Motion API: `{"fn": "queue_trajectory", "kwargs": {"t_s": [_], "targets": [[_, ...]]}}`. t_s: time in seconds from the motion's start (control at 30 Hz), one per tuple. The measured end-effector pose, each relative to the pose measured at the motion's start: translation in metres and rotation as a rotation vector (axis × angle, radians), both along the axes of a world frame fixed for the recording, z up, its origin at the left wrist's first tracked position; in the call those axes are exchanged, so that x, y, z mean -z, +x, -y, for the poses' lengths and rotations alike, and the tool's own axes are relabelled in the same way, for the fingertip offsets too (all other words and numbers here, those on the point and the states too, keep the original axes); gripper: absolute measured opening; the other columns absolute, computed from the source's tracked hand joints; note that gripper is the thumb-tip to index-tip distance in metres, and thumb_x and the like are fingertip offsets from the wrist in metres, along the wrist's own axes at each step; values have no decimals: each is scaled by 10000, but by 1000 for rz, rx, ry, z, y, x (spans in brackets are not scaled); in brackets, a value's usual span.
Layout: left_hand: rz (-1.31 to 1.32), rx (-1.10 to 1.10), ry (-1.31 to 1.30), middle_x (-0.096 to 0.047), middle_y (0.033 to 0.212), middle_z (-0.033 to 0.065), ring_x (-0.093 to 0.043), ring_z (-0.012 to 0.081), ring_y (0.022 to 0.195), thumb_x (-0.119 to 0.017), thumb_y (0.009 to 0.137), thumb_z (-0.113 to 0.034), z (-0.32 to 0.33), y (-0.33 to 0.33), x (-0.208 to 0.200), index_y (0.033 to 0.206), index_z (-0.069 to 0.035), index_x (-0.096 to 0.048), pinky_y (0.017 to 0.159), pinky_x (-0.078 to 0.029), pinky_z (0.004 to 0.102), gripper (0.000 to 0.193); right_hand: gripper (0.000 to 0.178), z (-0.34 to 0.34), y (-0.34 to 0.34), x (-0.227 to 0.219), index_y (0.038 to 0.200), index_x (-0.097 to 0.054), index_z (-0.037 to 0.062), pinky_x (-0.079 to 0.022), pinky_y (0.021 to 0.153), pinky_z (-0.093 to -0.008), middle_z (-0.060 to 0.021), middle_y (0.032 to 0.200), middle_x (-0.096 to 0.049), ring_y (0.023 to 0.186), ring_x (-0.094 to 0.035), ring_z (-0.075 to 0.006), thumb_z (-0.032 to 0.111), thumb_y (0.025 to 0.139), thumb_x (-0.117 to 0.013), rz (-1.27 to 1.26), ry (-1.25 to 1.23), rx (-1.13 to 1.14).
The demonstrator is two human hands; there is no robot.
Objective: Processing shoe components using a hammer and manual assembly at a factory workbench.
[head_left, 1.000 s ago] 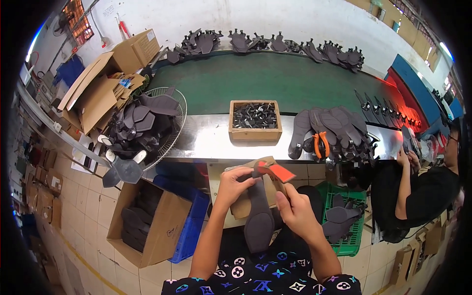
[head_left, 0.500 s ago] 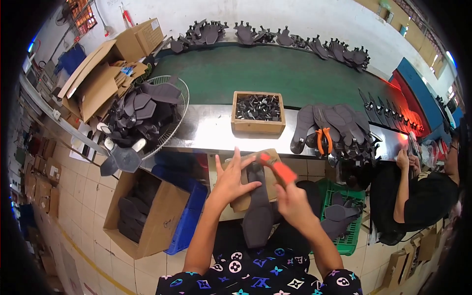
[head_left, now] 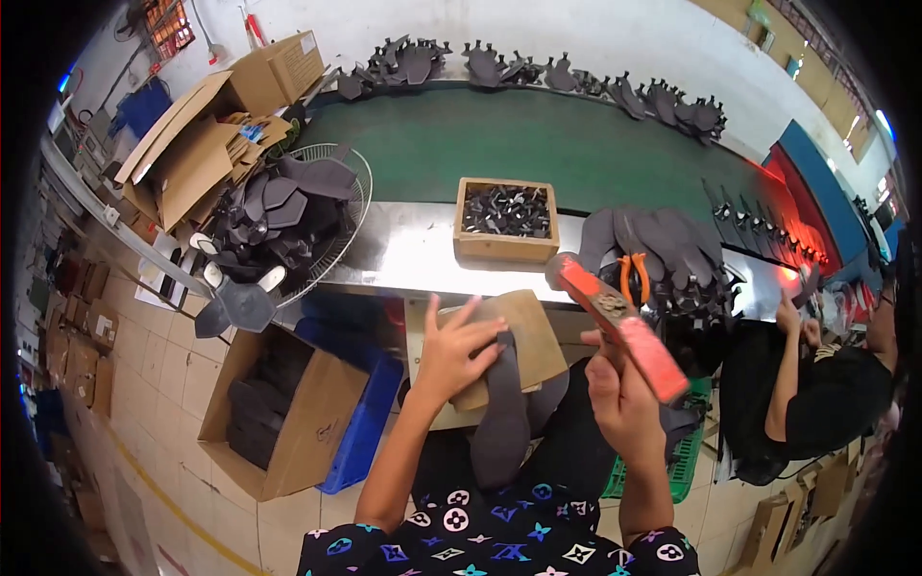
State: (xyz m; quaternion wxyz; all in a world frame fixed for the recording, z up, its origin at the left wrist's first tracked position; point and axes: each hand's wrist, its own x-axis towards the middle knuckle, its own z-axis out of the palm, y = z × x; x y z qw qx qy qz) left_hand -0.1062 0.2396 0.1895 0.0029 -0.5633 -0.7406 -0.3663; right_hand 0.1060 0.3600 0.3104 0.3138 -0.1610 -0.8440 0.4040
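A long dark grey shoe sole lies lengthwise in front of me, its narrow upper end on a tan block. My left hand grips the sole's upper end between thumb and fingers, while other fingers point up. In my right hand is a red hammer, wrapped by the fingers and raised to the right of the block. The hammer's head end points up and left, clear of the sole. Part of another dark sole shows behind the first.
A wooden box of small black parts stands on the metal bench edge, beside stacked soles and orange-handled pliers. Left are a wire basket and carton; right, a green crate and a co-worker. Behind runs a green belt.
The hammer has risen off the sole's upper end and moved right with my right hand. My left hand's fingers have drawn in at the sole's end.
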Motion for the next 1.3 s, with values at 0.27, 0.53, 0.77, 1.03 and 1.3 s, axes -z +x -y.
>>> {"fn": "queue_trajectory", "kwargs": {"t_s": [0.27,0.53,0.77,1.03,1.3], "targets": [[856,360,-81,-534,796,100,-556,210,726,-604,967,-167,66,84,-101,1007,54,-675,676,-441,321,235,368,-16,-43,70,1206,-625,45,-503,778,-360,-117,1186,-641,1003,-641,-283,205,882,-691,465,642,-135],[1269,438,-184,-664,1023,120,-632,210,987,-563,965,-146,88,106,-122,1002,51,-715,877,-461,314,252,348,6,1,18,1102,-684,-36,-496,873,-410,-169,1119,-676,1005,-642,-324,245,899,-707,-46,-385,-875],[1384,904,-178,-711,937,136,-684,218,904,-545,1028,-204,83,110,-113,1140,35,-667,815,-497,306,291,286,-3,11,-18,942,-692,-89,-520,646,-360,-183,922,-654,759,-611,-305,173,843,-754,-61,-86,-1191],[1376,1165,-250,-656,922,188,-652,322,796,-591,1002,-184,83,114,-108,1129,87,-627,698,-493,375,301,315,11,20,-37,832,-648,-75,-450,500,-314,-158,809,-607,623,-531,-247,229,906,-688,-21,34,-1251],[1300,1129,-301,-642,879,176,-649,317,761,-581,1007,-180,91,108,-107,1044,75,-643,647,-486,366,265,338,17,21,-25,839,-654,-80,-435,484,-312,-154,788,-607,609,-527,-248,248,908,-698,-40,-9,-1177]]}}
